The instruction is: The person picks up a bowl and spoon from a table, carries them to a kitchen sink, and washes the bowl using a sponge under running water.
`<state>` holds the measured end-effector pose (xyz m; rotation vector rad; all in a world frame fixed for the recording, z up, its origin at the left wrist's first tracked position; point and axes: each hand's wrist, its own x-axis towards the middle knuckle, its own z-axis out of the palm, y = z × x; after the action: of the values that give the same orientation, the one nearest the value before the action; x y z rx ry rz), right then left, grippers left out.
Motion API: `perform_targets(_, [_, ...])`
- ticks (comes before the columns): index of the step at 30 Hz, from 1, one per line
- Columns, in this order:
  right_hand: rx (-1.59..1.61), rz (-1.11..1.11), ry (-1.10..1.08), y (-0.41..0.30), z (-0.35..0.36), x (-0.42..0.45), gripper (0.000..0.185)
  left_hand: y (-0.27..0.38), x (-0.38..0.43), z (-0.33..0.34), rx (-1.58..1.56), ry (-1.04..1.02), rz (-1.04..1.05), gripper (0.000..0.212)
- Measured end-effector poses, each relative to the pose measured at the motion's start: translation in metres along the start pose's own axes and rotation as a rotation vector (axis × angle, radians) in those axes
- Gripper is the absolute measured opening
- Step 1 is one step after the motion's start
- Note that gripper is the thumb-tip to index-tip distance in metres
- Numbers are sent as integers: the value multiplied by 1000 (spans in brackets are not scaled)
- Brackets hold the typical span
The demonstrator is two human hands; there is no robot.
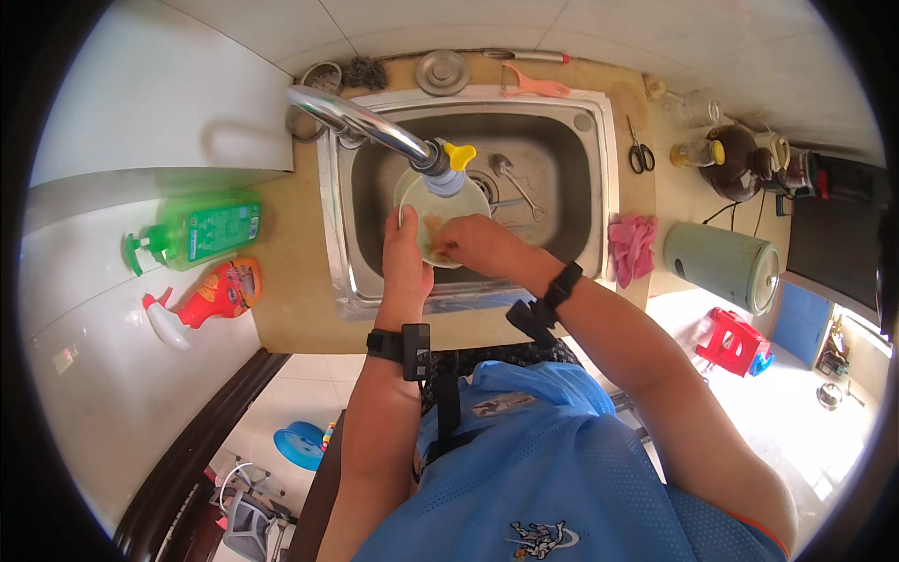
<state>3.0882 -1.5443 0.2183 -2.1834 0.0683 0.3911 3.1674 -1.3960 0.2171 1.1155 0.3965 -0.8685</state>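
A pale bowl (472,205) is tilted over the steel sink (572,232), under the end of the faucet (393,133). My left hand (406,254) grips its left side, thumb at the rim. Inside the bowl, the curled fingers of my right hand (481,244) press near the lower wall. Something tan (433,225) shows beside those fingers; whether they hold it is hidden. Another pale rim (403,184) peeks out behind the bowl. To the right, a metal spoon (516,184) lies on the sink floor near the drain, with other utensils partly covered.
A pink cloth (632,246) and black-handled scissors (639,151) lie right of the sink. Behind it are an orange peeler (534,84), a sink strainer (442,72) and steel wool (364,72). A green pump bottle (211,228) and red spray bottle (225,291) stand at left.
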Motion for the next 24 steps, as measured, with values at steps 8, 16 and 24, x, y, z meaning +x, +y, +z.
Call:
perform_targets(8, [279, 334, 570, -8, 4, 50, 25, -1, -17, 26, -160, -167, -131, 59])
perform_targets(16, [495, 261, 663, -13, -6, 46, 20, 8, -25, 36, -140, -232, -99, 67])
perform_targets(24, [48, 141, -395, -15, -41, 36, 23, 16, -16, 3, -156, -77, -261, 77])
